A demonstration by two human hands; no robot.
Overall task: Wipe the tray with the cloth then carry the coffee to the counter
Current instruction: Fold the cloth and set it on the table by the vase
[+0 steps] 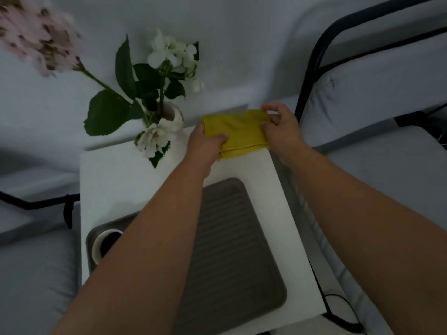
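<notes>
**Cloth in both hands at the far edge; tray not yet wiped**

I note the yellow cloth (238, 132), folded, at the far end of the white surface (273, 180), beyond the tray (232, 238). My left hand (205, 143) has its grip pressed together on the cloth's near-left corner; my right hand (280, 126) pinches the far-right edge between thumb and fingertips. I judge the two-handed hold serves to gather or refold the cloth into a pad before wiping. The grey ribbed tray lies nearer me, partly under my left forearm. The coffee (107, 243), in a white cup, stands on the tray's left corner and will obstruct wiping there. A vase of flowers (167, 114) stands just left of the cloth; a careless sweep could catch it.
</notes>
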